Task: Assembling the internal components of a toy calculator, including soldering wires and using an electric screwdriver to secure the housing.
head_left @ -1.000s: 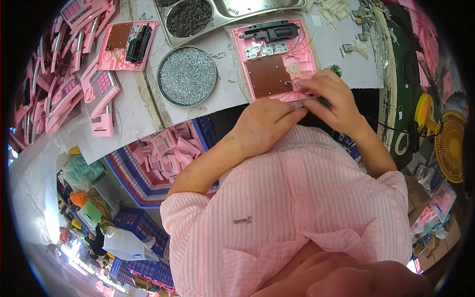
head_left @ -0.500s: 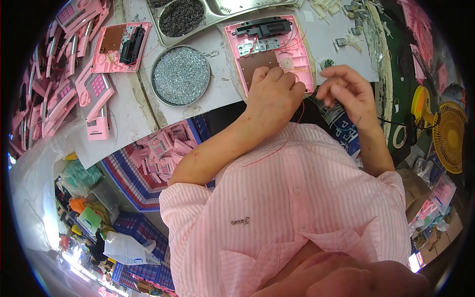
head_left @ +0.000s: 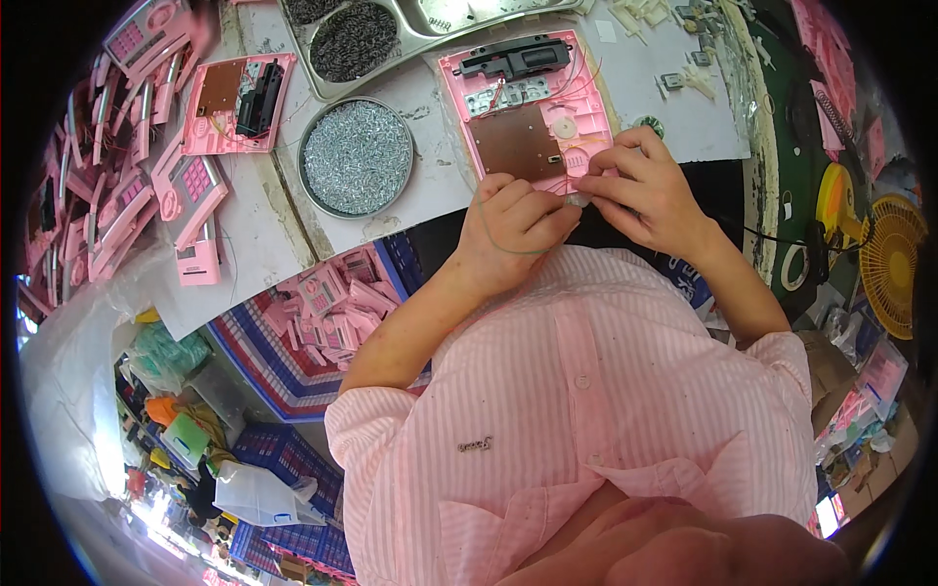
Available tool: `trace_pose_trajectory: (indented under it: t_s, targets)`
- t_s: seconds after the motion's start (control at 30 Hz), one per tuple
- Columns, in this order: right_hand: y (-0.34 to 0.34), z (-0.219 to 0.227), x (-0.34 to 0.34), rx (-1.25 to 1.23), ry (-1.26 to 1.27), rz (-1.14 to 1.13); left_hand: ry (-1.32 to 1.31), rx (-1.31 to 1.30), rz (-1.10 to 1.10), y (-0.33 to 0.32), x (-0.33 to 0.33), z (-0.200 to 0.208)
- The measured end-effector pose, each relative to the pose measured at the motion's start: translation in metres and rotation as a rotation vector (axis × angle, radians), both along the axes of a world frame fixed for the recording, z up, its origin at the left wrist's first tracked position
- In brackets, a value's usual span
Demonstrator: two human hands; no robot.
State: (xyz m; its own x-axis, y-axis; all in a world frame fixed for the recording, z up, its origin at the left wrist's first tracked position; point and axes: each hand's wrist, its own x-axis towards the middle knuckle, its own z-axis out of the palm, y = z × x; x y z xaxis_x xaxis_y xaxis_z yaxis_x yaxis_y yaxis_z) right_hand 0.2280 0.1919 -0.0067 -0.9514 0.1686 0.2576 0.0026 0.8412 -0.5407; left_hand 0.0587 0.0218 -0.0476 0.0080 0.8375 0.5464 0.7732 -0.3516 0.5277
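A pink plastic housing [head_left: 593, 117] lies near the table's front edge, with a brown circuit board [head_left: 513, 145], a black part [head_left: 513, 61] and thin red and yellow wires inside. My left hand [head_left: 513, 230] is closed at its front edge, fingertips pinched together; a thin green wire [head_left: 523, 252] loops across it. From the right, my right hand [head_left: 645, 190] meets those fingertips with thumb and fingers also pinched. A small pale piece [head_left: 578, 199] shows between the two hands. What exactly each hand grips is mostly hidden by the fingers.
Left of the housing stands a round tray of small silvery parts [head_left: 357, 156]. Behind it is a metal tray [head_left: 415, 44] with dark springs. Another opened housing [head_left: 239, 103] and piled pink devices [head_left: 127, 210] lie left. A yellow fan [head_left: 891, 264] stands right.
My right hand has come in from the right to meet the left at the housing's front edge. The left hand has drawn back toward me, uncovering the brown board.
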Motion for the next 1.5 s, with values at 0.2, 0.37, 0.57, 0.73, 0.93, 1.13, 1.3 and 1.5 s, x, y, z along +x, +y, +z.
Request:
trace_pose_trajectory:
  t_s: [0.2,0.37,0.57,0.73,0.93,1.13,1.3,1.5]
  targets:
    - [-0.005,-0.001,-0.007,0.068,-0.003,-0.035,0.031,0.03,-0.01,0.005,0.003,-0.003]
    - [-0.004,0.0,-0.004,0.099,-0.069,-0.008,0.017,-0.012,0.05,-0.004,-0.008,0.007]
    - [-0.017,0.023,-0.021,0.203,-0.101,0.0,-0.136,-0.122,0.439,-0.027,-0.023,0.003]
    - [-0.053,-0.001,-0.049,0.133,0.015,-0.049,-0.13,-0.227,0.409,-0.047,-0.022,-0.005]
    - [-0.062,-0.015,-0.058,0.136,0.088,-0.047,-0.038,-0.496,0.141,-0.073,0.008,-0.006]
    - [-0.059,-0.012,-0.055,0.183,0.058,-0.081,-0.375,-0.435,0.081,-0.05,-0.032,0.04]
    - [-0.034,0.007,-0.06,0.101,-0.006,0.199,-0.235,-0.263,0.133,-0.038,-0.045,0.014]
    - [0.151,0.091,-0.114,-0.05,0.194,-0.207,-0.196,-0.28,-0.038,-0.027,-0.058,0.02]
